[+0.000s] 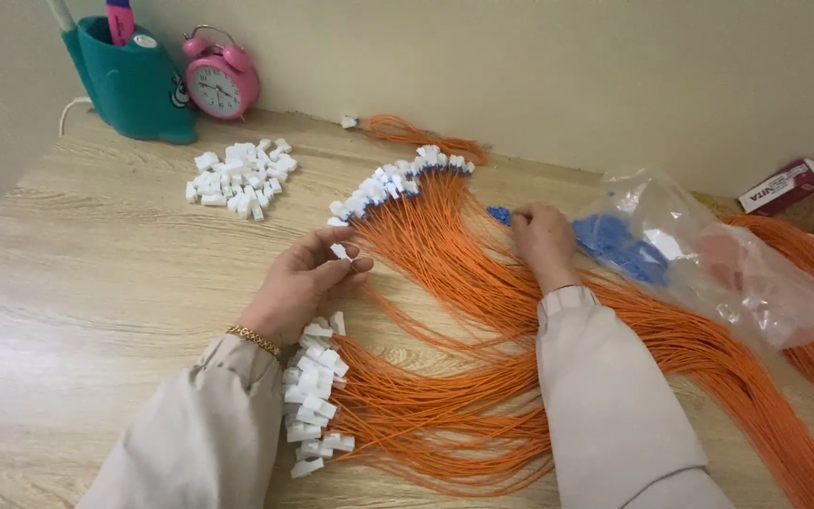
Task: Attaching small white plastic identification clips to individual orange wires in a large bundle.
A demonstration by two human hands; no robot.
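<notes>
Left hand [299, 283] fingers pinched together, right hand [544, 240] palm-down, fingers curled.

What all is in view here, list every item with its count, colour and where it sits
orange wires: many, orange, fanned across the table's middle and right
white connectors: a loose pile, white, far left of the table
capped wire ends: a cluster, white, under the left wrist
blue pieces: many, blue, inside the bag
plastic bag: one, clear, on the right
alarm clock: one, pink, by the wall
pen holder: one, teal, far left corner
small box: one, red and white, far right
table: one, light wood
left hand: holds one white connector
right hand: on blue pieces beside the bag
</notes>
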